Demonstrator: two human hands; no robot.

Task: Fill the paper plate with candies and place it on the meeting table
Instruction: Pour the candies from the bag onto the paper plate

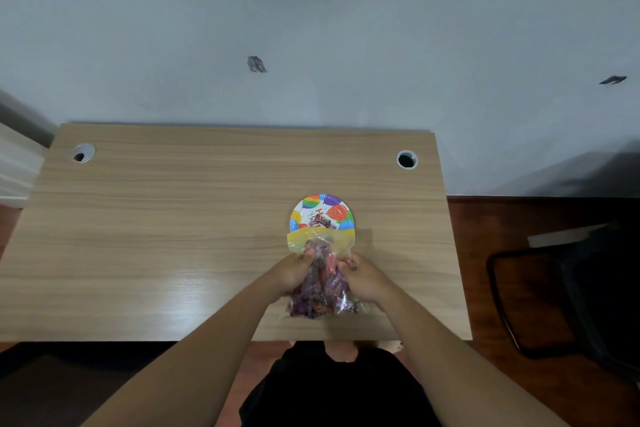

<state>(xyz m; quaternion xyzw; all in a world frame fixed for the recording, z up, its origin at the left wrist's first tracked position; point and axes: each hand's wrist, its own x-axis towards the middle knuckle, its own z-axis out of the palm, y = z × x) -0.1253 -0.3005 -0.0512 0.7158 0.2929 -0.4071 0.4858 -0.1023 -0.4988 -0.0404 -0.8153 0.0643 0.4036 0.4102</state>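
A round paper plate point(323, 210) printed with coloured balloons lies on the wooden table point(173, 218), right of centre. A clear plastic candy bag point(322, 288) with a yellow top band and purple and orange sweets inside is tipped over the plate's near edge, its mouth toward the plate. My left hand point(294, 272) grips the bag's left side. On the bag's right side, my right hand point(363, 276) holds it too. A few dark candies point(323, 221) show on the plate, partly hidden by the bag.
Two round cable holes point(83, 152) point(407, 159) sit near the table's far corners. A grey wall point(311, 28) stands right behind the table. A black chair point(571, 295) is on the floor to the right.
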